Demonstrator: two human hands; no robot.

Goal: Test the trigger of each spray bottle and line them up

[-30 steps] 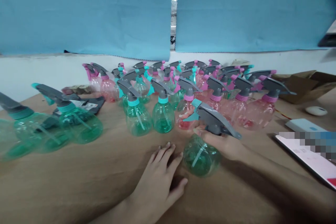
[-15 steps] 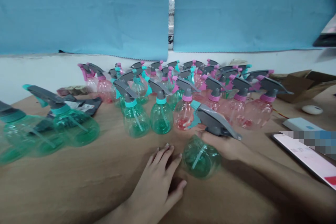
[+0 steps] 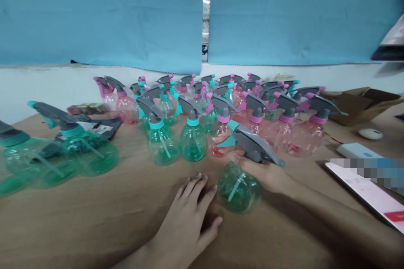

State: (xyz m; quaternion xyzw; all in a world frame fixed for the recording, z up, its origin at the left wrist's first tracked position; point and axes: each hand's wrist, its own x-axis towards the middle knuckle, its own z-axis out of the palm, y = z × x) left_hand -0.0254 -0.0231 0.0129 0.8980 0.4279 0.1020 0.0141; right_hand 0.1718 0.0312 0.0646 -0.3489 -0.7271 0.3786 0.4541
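Our left hand (image 3: 186,214) rests palm down, fingers loosely spread, holding nothing. Just right of it, the held bottle (image 3: 240,191) is probably light, stiff and slick; its neck seems the surest grip, where our right hand (image 3: 268,174) curls closed around it.

"What's toward the desk's (image 3: 110,214) far edge?"

"Clustered spray bottles (image 3: 224,118); a carton (image 3: 361,105), apparently near the far right corner."

"Before the carton?"

"A mouse (image 3: 370,134), and nearer the front edge, a phone (image 3: 362,193)."
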